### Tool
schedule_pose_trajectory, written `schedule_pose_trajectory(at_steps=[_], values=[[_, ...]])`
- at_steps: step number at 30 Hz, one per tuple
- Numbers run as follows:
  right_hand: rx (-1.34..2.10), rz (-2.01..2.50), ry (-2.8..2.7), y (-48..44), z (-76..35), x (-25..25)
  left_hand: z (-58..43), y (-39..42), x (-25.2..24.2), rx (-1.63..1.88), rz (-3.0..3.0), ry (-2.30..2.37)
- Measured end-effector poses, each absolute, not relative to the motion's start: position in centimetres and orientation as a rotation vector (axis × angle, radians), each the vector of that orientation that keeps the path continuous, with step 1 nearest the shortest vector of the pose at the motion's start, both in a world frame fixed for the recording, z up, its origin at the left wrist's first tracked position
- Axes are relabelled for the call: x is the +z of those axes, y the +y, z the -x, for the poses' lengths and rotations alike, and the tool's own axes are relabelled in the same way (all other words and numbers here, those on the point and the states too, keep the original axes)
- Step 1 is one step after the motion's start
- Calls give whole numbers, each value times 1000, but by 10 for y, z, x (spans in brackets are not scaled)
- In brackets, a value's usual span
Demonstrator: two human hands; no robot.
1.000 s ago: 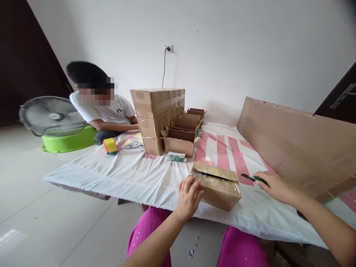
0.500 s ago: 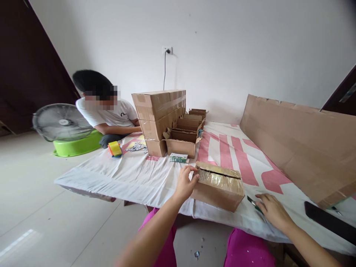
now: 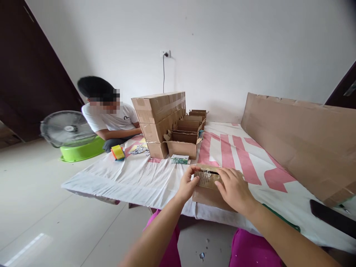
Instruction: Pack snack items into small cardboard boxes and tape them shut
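Note:
A small cardboard box [image 3: 213,199] sits at the near edge of the cloth-covered table, with clear tape on its top and a dark slit between its top flaps. My left hand [image 3: 189,184] grips its left end, thumb on the top and fingers curled over the far side. Across the right part of the top lies my right hand [image 3: 235,188], its fingers bent over the flap and hiding that end. Beside my right forearm, a green-handled utility knife [image 3: 280,217] rests on the cloth, partly covered by the arm.
Several open cardboard boxes [image 3: 183,148] stand in a row beside a stack of taped boxes [image 3: 158,149]. A small green-and-white box [image 3: 180,159] lies in front. At right are a large cardboard sheet [image 3: 297,141] and a black phone-like object [image 3: 330,217]. Another person [image 3: 111,120] sits at left.
My right hand has let go of the utility knife on the cloth and moved left onto the top of the cardboard box. My left hand has stayed at the box's left end.

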State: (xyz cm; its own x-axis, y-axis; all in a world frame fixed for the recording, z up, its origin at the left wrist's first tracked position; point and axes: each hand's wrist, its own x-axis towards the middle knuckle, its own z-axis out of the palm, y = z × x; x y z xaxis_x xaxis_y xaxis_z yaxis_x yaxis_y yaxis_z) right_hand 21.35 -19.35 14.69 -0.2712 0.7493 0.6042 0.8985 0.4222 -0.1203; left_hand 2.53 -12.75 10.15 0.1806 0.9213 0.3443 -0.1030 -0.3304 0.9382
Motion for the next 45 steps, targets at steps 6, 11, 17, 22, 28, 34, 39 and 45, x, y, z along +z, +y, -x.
schedule_pose_trajectory(at_steps=[6, 11, 17, 22, 28, 34, 39, 45], values=[[-143, 1435, -2089, -178, -197, 142, -20, -122, 123, 1086, -1744, 947], [-193, 1368, -2071, -186, -199, 141, -26, -120, 140, 921, -1773, 902], [-192, 1386, -2060, -184, -200, 138, -30, -132, 142, 1259, -2062, 1008], [-180, 1412, -2061, -182, -201, 136, -26, -144, 141, 1384, -2433, 1061], [-206, 1371, -2051, -182, -201, 134, -25, -144, 139, 1412, -2566, 1180], [-247, 1354, -2066, -185, -200, 135, -27, -141, 144, 1276, -2585, 1103], [-219, 1381, -2060, -183, -202, 136, -26, -155, 135, 1381, -2697, 1139], [-206, 1343, -2063, -182, -202, 136, -28, -168, 128, 1365, -2531, 1475]])
